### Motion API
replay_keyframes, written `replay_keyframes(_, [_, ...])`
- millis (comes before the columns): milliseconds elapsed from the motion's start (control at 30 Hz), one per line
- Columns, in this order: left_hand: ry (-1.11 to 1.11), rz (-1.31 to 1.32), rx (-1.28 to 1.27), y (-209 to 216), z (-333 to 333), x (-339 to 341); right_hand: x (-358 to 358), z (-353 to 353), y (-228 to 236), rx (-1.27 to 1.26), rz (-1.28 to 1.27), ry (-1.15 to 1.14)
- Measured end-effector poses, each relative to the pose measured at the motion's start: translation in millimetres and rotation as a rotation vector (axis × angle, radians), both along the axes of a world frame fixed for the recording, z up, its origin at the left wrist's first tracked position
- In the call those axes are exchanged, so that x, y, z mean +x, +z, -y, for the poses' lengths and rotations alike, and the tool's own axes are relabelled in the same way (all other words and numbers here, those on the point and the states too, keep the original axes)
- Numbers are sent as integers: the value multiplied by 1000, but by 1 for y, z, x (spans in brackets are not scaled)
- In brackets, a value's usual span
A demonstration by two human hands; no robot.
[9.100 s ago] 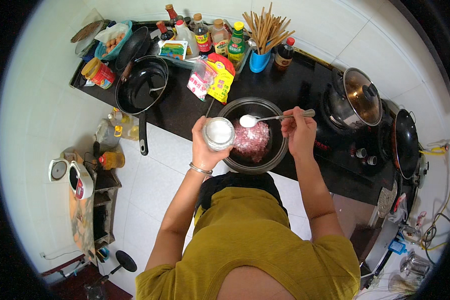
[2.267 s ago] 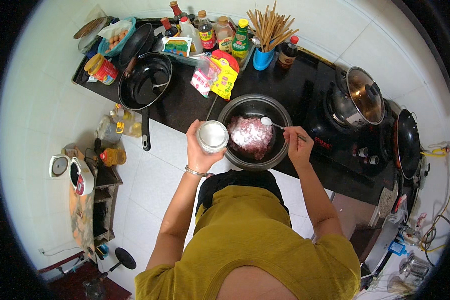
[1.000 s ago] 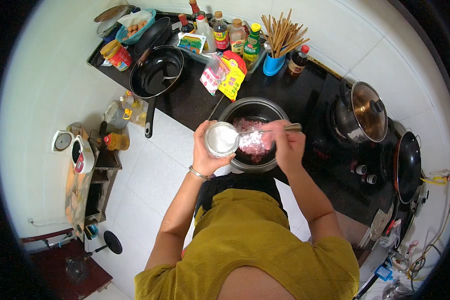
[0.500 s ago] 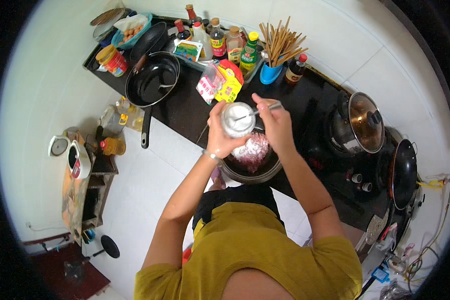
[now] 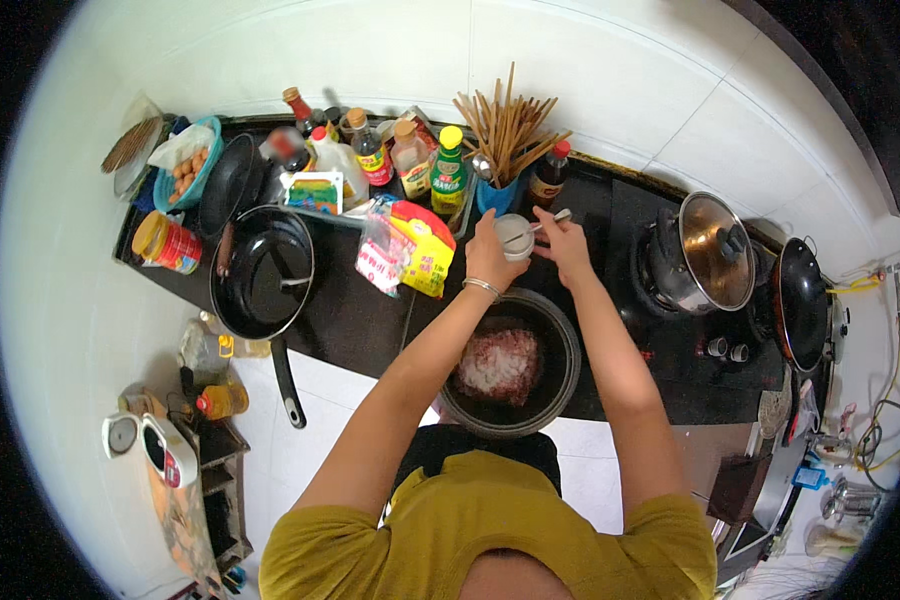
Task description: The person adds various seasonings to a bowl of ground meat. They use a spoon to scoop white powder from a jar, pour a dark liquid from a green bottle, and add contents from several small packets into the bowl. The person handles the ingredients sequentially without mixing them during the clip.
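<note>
My left hand [image 5: 489, 252] is closed round a small clear jar [image 5: 515, 240] of white powder, held over the worktop behind a dark pot. A metal spoon [image 5: 536, 231] leans in the jar, and my right hand [image 5: 567, 248] grips its handle with bent fingers. Nearer to me, beneath my forearms, stands the round dark pot [image 5: 570, 352]. Raw minced meat [image 5: 500, 366] lies in it, with white powder scattered over the top. Left of my left hand a red, yellow and white plastic packet [image 5: 410, 247] rests on the worktop.
Behind my hands stand a blue holder [image 5: 497, 196] of chopsticks, a dark red-capped bottle [image 5: 549, 176] and a green yellow-capped bottle [image 5: 449, 175]. A frying pan [image 5: 262, 272] sits at left, its handle past the edge. A lidded pot [image 5: 715, 255] and a wok [image 5: 802, 305] are at right.
Both hands have moved with the jar and spoon from above the pot to the worktop behind it. The minced meat now shows fully. The view has shifted too.
</note>
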State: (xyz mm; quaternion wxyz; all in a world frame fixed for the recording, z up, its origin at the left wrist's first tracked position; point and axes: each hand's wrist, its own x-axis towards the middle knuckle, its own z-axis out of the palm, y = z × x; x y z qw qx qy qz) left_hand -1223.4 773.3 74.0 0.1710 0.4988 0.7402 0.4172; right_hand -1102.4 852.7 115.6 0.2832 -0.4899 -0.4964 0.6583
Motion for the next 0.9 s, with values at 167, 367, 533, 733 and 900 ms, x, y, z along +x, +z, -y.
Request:
replay_keyframes(167, [-37,60,-90,-25,-12,-10,-7,-6,-37,-70,-27,0])
replay_keyframes(367, [-79,4,-91,-52,-26,-25,-18,-15,-55,-71,-60,59])
replay_keyframes(533, [-102,85,-119,-62,-29,-32,-22,-16,-60,-78,-53,84])
replay_keyframes(733, [-23,-103,-119,-24,-9,-6,-9,-12,-70,112,5,134])
replay_keyframes(900, [-152,-156,40,32,31,-10,26,10,-55,85,25,54])
